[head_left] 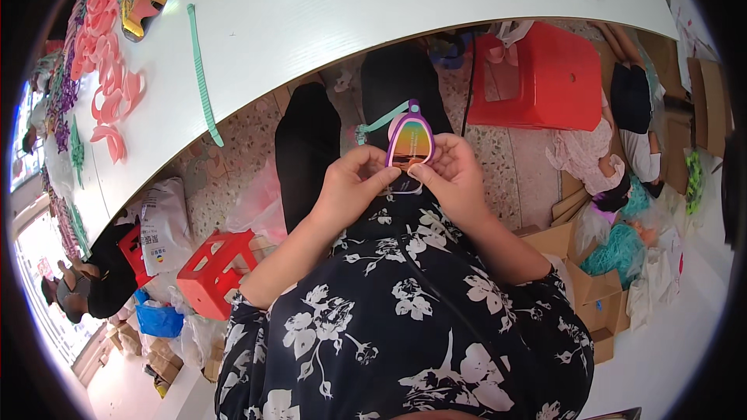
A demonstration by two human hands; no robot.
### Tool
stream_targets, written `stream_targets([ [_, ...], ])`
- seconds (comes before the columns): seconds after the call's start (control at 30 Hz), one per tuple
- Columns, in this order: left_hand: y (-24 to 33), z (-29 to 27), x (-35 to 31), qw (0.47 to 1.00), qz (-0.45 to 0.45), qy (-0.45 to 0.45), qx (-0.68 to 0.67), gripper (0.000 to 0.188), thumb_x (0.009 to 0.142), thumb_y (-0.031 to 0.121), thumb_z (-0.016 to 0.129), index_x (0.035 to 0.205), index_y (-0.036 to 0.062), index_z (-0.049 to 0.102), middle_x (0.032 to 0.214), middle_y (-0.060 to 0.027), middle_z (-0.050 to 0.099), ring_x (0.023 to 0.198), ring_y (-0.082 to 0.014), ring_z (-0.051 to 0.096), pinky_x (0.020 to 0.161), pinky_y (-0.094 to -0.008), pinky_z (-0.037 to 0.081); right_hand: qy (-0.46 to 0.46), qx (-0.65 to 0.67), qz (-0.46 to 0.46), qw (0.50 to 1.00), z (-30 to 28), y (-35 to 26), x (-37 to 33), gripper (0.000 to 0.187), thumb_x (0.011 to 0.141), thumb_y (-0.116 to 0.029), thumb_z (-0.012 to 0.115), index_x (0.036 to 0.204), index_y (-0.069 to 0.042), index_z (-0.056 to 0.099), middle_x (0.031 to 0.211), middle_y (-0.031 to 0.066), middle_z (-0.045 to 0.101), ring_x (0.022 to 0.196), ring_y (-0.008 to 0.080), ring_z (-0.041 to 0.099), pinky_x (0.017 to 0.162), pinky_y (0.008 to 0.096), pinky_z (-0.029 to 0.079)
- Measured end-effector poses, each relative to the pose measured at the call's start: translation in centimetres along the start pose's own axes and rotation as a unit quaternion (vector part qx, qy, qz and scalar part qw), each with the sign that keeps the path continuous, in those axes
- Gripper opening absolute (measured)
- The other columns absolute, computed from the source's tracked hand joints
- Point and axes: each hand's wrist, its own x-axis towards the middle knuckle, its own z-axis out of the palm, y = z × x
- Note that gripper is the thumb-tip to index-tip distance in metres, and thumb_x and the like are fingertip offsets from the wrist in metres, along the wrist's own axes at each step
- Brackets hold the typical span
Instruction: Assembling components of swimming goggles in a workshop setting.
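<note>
Over my lap I hold a pair of swim goggles (pixel 412 137) with a purple frame and an orange-yellow mirrored lens. One eyepiece faces up; a pale, clear-looking part shows below it, close to my shirt. From the far end a mint-green strap (pixel 381 125) runs off to the left. My left hand (pixel 354 181) pinches the near left edge between thumb and fingers. My right hand (pixel 454 174) grips the near right edge, its thumb pressed toward the left one. The thumbs hide part of the lower rim.
On the white table (pixel 311 0) lie a loose mint-green strap (pixel 204 78), a heap of pink goggle parts (pixel 117 97) and a mirrored lens piece (pixel 146 0). A red stool (pixel 545 78) stands right, another red stool (pixel 214 272) left. Opened cardboard boxes (pixel 603 295) and other people (pixel 634 101) are beyond.
</note>
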Motion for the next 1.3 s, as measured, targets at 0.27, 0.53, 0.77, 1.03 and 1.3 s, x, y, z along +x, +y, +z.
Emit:
stream_targets([
  [0.27, 1.3, 0.5, 0.0, 0.992, -0.021, 0.02, 0.122, 0.022, 0.084, 0.01, 0.079, 0.081, 0.0041, 0.058, 0.074, 0.0035, 0.056, 0.067, -0.0038, 0.049, 0.06, -0.0213, 0.042, 0.022, -0.011, -0.002, 1.0, 0.3, 1.0, -0.1, 0.037, 0.087, 0.006, 0.07, 0.114, 0.001, 0.045, 0.101, 0.0083, 0.062, 0.091, 0.0111, 0.063, 0.078, 0.0243, 0.052],
  [0.53, 1.1, 0.8, 0.6, 0.966, 0.099, 0.065, 0.228, 0.024, 0.082, 0.014, 0.08, 0.08, 0.0003, 0.061, 0.069, -0.0059, 0.06, 0.061, -0.0125, 0.056, 0.056, -0.0293, 0.046, 0.027, -0.045, -0.026, 0.998, 0.2, 1.8, 0.2, 0.035, 0.09, 0.005, 0.067, 0.117, 0.001, 0.045, 0.105, 0.009, 0.063, 0.094, 0.0118, 0.064, 0.084, 0.0249, 0.053],
  [0.77, -0.3, 0.2, 1.9, 0.985, 0.086, 0.045, 0.144, 0.018, 0.084, 0.013, 0.079, 0.088, 0.0008, 0.065, 0.075, -0.0042, 0.059, 0.067, -0.0111, 0.053, 0.061, -0.0271, 0.045, -0.124, -0.357, 0.005, 0.926, -4.2, -2.1, 3.7, 0.032, 0.083, -0.001, 0.076, 0.109, -0.002, 0.058, 0.102, 0.0093, 0.065, 0.086, 0.0105, 0.064, 0.075, 0.0243, 0.053],
  [1.03, -0.3, 0.5, 1.9, 0.971, 0.152, 0.049, 0.178, 0.019, 0.082, 0.013, 0.079, 0.091, 0.0011, 0.067, 0.079, -0.0085, 0.063, 0.064, -0.019, 0.059, 0.062, -0.0314, 0.049, -0.39, -0.556, -0.332, 0.655, -1.7, -7.7, 10.4, 0.046, 0.073, -0.018, 0.077, 0.117, -0.01, 0.066, 0.111, 0.0072, 0.064, 0.104, 0.0278, 0.061, 0.087, 0.039, 0.053],
  [1.3, 0.5, -1.5, 1.1, 0.915, 0.255, 0.256, 0.178, 0.027, 0.088, 0.01, 0.073, 0.111, -0.0002, 0.062, 0.101, -0.0111, 0.065, 0.094, -0.0196, 0.062, 0.085, -0.0306, 0.05, -0.241, -0.528, -0.281, 0.765, -2.4, -7.6, 8.1, 0.059, 0.065, -0.024, 0.085, 0.118, -0.008, 0.067, 0.105, 0.0087, 0.066, 0.096, 0.0289, 0.063, 0.083, 0.0391, 0.052],
])
